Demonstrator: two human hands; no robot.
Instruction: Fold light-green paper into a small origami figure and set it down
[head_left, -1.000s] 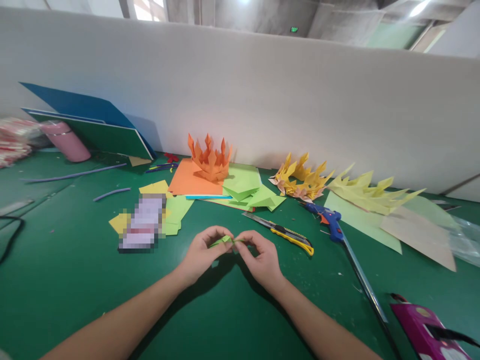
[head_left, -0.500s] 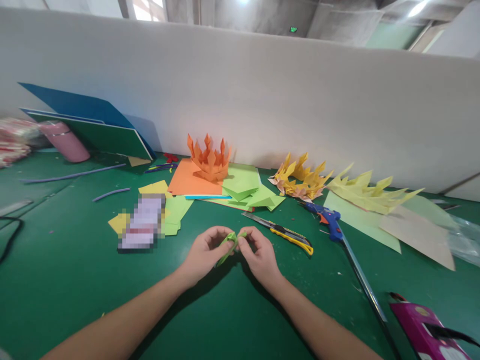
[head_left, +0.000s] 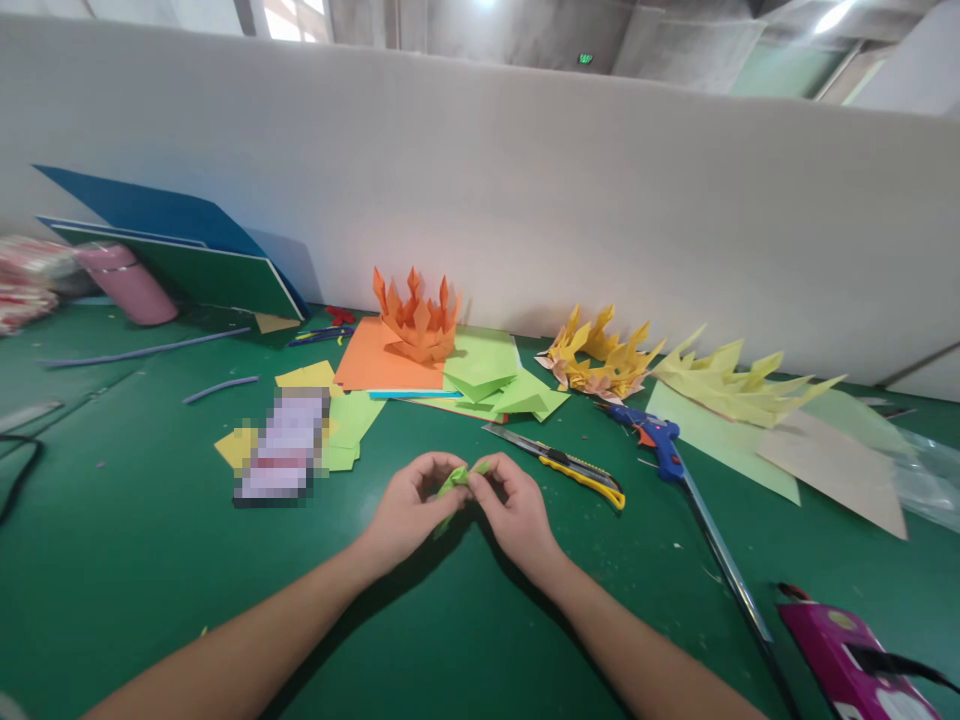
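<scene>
A small folded piece of green paper [head_left: 455, 482] is pinched between my two hands, a little above the table. My left hand [head_left: 415, 505] grips its left side between thumb and fingers. On its right end, the thumb and fingertips of my right hand [head_left: 515, 510] are closed. The fingers cover part of the folds. Just beyond my right hand lies a utility knife [head_left: 574, 470] with a yellow handle, its blade out. Sheets of green paper [head_left: 480, 362] lie behind my hands, beside an orange paper crown [head_left: 420, 325] on orange paper [head_left: 360, 360].
At right are a yellow paper crown [head_left: 604, 360], a pale yellow spiky strip [head_left: 750, 385], a blue glue gun [head_left: 652, 435] with a glue stick, and a purple box [head_left: 847, 650]. Leftward lie a blurred-out phone [head_left: 285, 445], purple stems [head_left: 150, 348] and a pink bottle [head_left: 131, 285].
My fingers have shifted slightly on the green paper, and the right thumb now sits closer to the left one. The paper has turned a little. Other things stay put.
</scene>
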